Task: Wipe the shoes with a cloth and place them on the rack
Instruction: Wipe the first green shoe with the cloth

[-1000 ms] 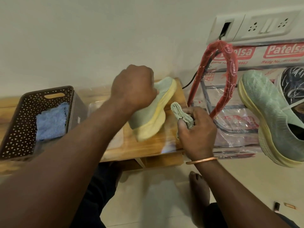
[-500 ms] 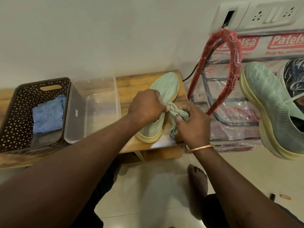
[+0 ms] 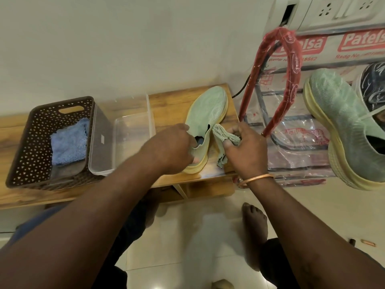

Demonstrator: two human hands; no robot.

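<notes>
Left hand [image 3: 173, 147] grips collar of pale-green knit shoe [image 3: 210, 107], now sole-down at wooden table [image 3: 166, 101] right edge, no longer tipped. Right hand [image 3: 245, 151] bunches grey-green cloth [image 3: 224, 134] against its side. I'd say upper wipe next.

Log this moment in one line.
step: wiping; left hand: holds green shoe; right hand: grips cloth against it; rack: matching shoe placed

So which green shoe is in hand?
The shoe on the bench: left hand grips it, right hand holds the cloth; the other shoe sits on the rack.

Single head view, wide-angle, looks forward and down, close above wooden bench [image 3: 168, 109].
</notes>
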